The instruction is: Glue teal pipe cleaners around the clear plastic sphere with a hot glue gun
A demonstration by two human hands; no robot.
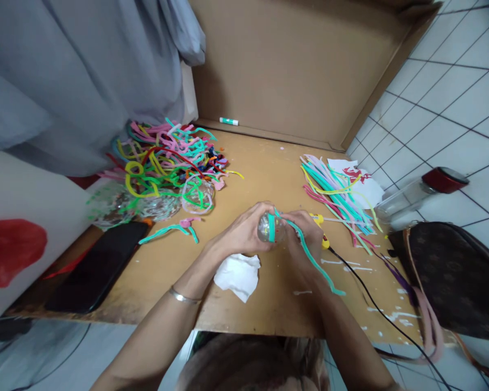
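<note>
Near the front middle of the table, my left hand [248, 228] is wrapped round a clear, shiny, rounded plastic piece [264, 229], whose full shape my fingers hide. A teal pipe cleaner [309, 255] crosses the piece as a band. Its long loose end trails over my right wrist toward me. My right hand [303, 231] is closed on the pipe cleaner at the right side of the piece, fingertips pressed together. Just beyond that hand lies a yellow glue gun [325, 239], partly hidden. A crumpled white tissue [238, 276] rests below my left hand.
Tangled pipe cleaners [167, 157] heap at the left, by a black phone [100, 266]. Straight pipe cleaners [338, 190] lie at the right, near a red-lidded bottle [411, 190] and brown bag [456, 277]. A black cord [362, 285] runs off the front edge. Cardboard [297, 70] stands behind.
</note>
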